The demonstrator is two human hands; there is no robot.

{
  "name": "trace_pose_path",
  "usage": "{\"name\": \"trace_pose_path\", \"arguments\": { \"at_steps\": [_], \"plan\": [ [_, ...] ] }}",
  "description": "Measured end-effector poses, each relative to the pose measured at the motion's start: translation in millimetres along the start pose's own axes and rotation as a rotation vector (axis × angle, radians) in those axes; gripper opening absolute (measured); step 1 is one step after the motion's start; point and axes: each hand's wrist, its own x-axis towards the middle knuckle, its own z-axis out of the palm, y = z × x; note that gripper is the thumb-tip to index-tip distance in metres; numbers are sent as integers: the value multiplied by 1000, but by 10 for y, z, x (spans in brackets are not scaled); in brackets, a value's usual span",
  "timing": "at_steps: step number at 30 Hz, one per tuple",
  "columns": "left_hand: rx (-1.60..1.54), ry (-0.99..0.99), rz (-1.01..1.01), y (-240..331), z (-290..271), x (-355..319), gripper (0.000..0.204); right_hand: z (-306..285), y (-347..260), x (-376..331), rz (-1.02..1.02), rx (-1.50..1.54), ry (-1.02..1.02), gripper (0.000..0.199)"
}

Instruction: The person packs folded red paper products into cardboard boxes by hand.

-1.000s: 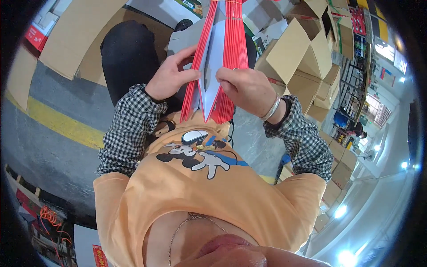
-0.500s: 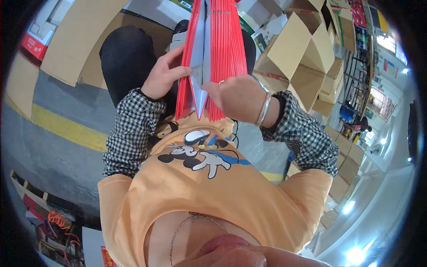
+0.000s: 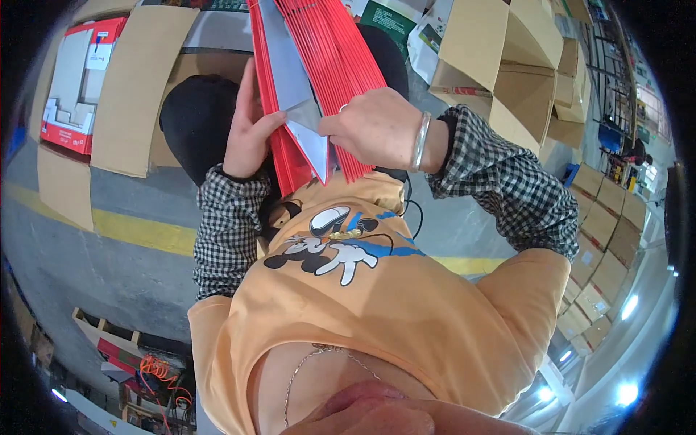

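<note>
A thick stack of flat red cardboard pieces (image 3: 330,54) stands on edge over my lap, parted by a gap that shows a white-grey inner face (image 3: 284,69). On its left part my left hand (image 3: 249,138) is closed, thumb on the pale inner side and fingers along the outer side. My right hand (image 3: 380,127) lies across the right part. Its thumb and fingers pinch the edge of a pale flap (image 3: 308,119) in the gap. What the curled fingers do underneath is hidden. The lower ends of the pieces point toward my belly.
An open brown carton (image 3: 141,87) stands at the left, near a red-and-white box (image 3: 76,87). More open cartons (image 3: 525,87) are at the upper right, with stacked boxes (image 3: 598,254) beyond. A green printed package (image 3: 386,32) lies behind the stack. A yellow line (image 3: 141,235) crosses the grey floor.
The stack now leans more to the left at its top, and the pale flap in the gap stands out more between my hands. The whole view has shifted.
</note>
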Motion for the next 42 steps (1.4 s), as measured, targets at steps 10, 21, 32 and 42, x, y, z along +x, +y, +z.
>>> {"name": "trace_pose_path", "arguments": {
  "at_steps": [10,21,32,42],
  "plan": [
    [867,-85,3,191,21,-40,31,34,80,38,-48,-46,66,13],
    [696,-216,-172,240,-85,-72,29,35,47,-3,-53,-8,81,15],
    [327,-317,-258,285,-95,-63,37,13,30,-73,-25,49,82,14],
    [511,-266,-147,261,-11,-74,36,-8,10,-59,-12,57,53,15]
  ]
}}
